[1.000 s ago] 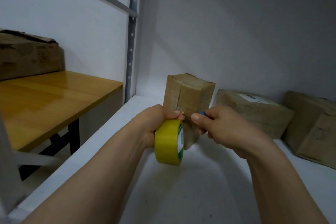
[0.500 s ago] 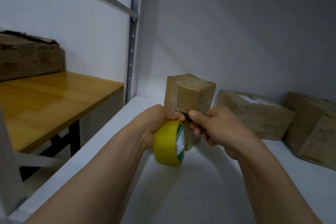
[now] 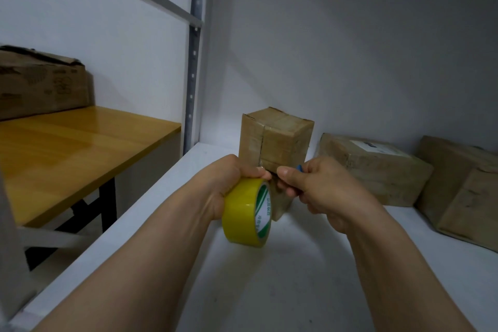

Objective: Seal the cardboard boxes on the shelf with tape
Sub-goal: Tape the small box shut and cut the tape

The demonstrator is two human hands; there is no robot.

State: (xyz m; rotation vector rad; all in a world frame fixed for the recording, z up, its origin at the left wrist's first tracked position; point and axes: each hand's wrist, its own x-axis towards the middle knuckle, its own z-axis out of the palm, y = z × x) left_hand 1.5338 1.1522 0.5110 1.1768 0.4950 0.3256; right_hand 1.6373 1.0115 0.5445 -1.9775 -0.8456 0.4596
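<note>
Right hand (image 3: 323, 191), pinching a blue tool (image 3: 299, 169), draws back from the tape roll (image 3: 242, 214) gripped by left hand (image 3: 226, 183); likely a strip being freed, upright box (image 3: 280, 140) not yet taped.

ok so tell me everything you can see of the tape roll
The tape roll is glossy yellow, plastic-looking, with a green-and-white striped core bearing small print. It is held on edge, core facing right, gripped at its top left by the left hand, in front of the upright box over the white shelf; whether it touches the shelf is unclear. The right hand pinches a blue thing beside its top.
</note>
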